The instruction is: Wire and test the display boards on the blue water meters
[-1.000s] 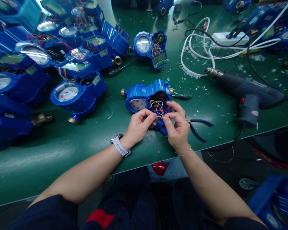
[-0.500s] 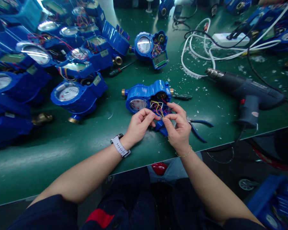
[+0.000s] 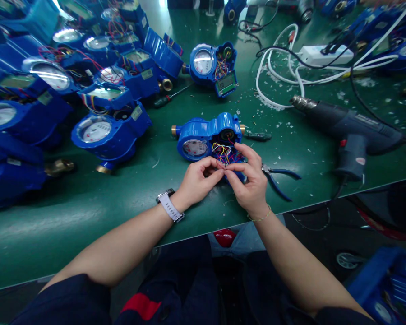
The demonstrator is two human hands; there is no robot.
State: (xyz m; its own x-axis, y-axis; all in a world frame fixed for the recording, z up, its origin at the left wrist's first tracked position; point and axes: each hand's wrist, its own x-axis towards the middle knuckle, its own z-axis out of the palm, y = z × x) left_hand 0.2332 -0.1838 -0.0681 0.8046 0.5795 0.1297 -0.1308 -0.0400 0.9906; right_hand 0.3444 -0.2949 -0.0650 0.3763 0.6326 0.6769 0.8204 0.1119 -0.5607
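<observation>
A blue water meter [image 3: 196, 124] with a round dial and brass pipe ends lies in front of me, its side compartment uncovered. Thin coloured wires [image 3: 223, 152] spill from that compartment toward my fingers. My left hand [image 3: 200, 180] pinches at the near end of the wires, thumb against forefinger. Right beside it, fingertips almost touching, my right hand [image 3: 252, 183] pinches the wires too, with its forefinger resting near the compartment's edge. Exactly which wire each hand grips is hidden by the fingers. Partly covered by my right hand is a blue housing piece below the compartment.
Blue-handled pliers [image 3: 280, 178] and a screwdriver [image 3: 257, 136] lie right of the meter. A heat gun [image 3: 352, 133] rests farther right, below a white power strip [image 3: 325, 55] with looped cable. Several blue meters [image 3: 104, 131] crowd the left; another meter [image 3: 211, 67] with a display stands behind.
Both hands have brought their fingertips closer together. My left thumb has straightened toward the right, and the wires between the hands have shifted. At the top right, a second heat gun's nozzle shows more.
</observation>
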